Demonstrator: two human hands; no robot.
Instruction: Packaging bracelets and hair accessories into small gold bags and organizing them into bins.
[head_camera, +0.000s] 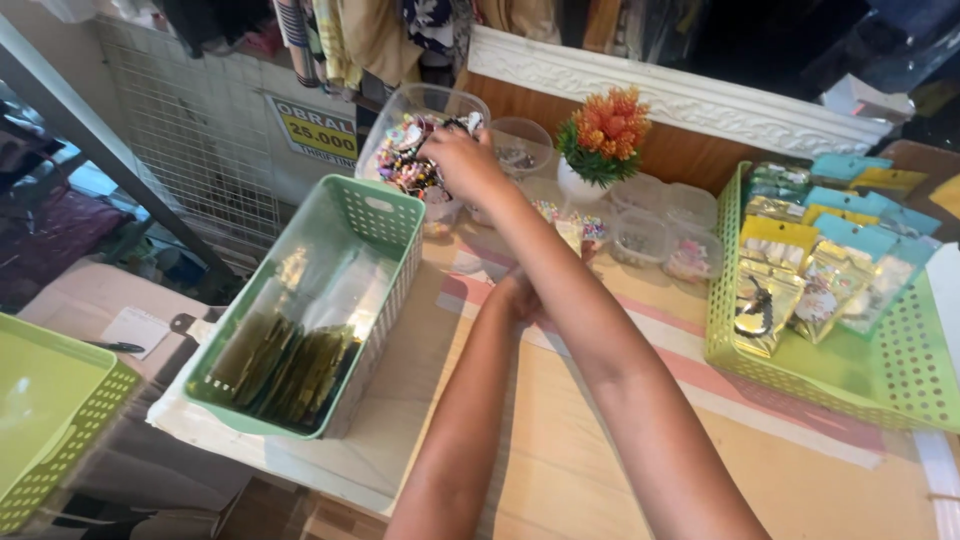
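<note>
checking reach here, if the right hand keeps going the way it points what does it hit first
The right hand already sits at the mouth of the clear tub, so probably the colourful small pieces heaped inside it.

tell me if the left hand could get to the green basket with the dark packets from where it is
Probably yes. The left hand rests on the table just right of the green basket, with bare tabletop between them; the right arm crosses above but reaches away toward the clear tub.

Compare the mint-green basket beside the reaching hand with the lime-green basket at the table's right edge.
The mint-green basket is deep and holds dark packets stacked at one end; the lime-green basket is shallow and holds yellow and blue packets overlapping in rows. Both are perforated plastic and rest on the table.
</note>
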